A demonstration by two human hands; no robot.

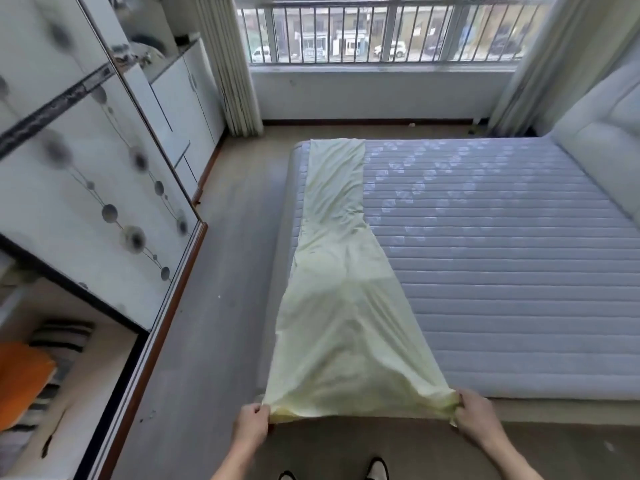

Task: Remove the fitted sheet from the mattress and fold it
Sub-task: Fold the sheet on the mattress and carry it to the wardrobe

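We find the fitted sheet (341, 289) already off the mattress (485, 254) and folded lengthwise into a long pale-yellow strip lying along the mattress's left edge, its far end flat near the window side. The near end is lifted clear at the foot of the bed. Our left hand (251, 427) pinches the left near corner, fingers curled round the fabric; our right hand (476, 417) grips the right near corner likewise. The cloth between them is taut, with diagonal creases fanning toward the hands.

In our judgement the step in hand is carrying the near end over to the far end to halve the strip. To do it well, we recommend keeping both corners level and evenly tensioned, laying edge on edge squarely, then smoothing out the creases mid-strip before any further fold
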